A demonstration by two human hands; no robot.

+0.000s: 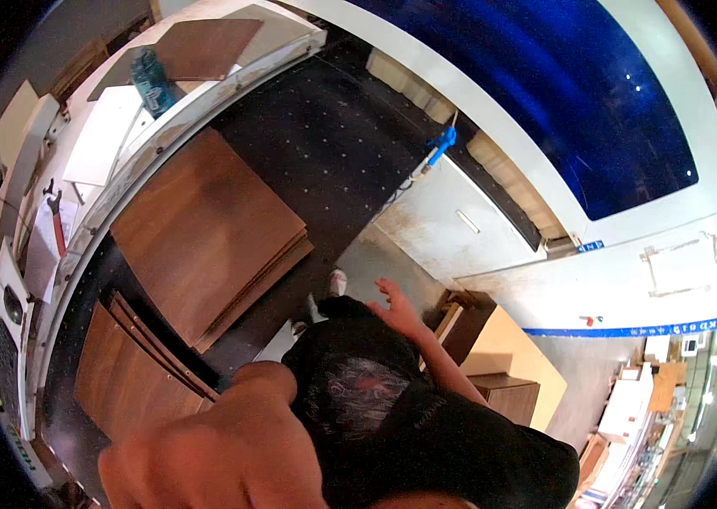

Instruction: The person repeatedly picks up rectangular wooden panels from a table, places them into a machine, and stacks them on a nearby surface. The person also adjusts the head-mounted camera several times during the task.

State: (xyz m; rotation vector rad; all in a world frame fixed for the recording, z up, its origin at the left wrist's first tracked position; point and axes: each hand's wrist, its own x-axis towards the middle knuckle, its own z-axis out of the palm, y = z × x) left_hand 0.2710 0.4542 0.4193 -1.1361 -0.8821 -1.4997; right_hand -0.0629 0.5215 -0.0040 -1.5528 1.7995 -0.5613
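Our right hand (394, 307) hung free over the grey floor (392, 259), its fingers spread apart and gripping nothing; it touched no object, and the nearest thing to it was the small dark brown wooden cabinet part (465, 326) just beside it on the right, which leaned against a pale tan flat board (518, 352). Our left hand was a different matter: a big blurred shape (206, 450) filled the lower edge (it could have been the forearm or the back of the hand), and we could not tell how its fingers stood or whether they held anything. It lay just beside the lower stack of dark brown wood-grain panels (125, 373) on the black perforated machine bed (324, 144). A second, larger stack of the same brown panels (206, 229) rested higher on that bed, well apart from the right hand. A teal plastic bottle (152, 81) stood on the white worktop (108, 136) at the far left.
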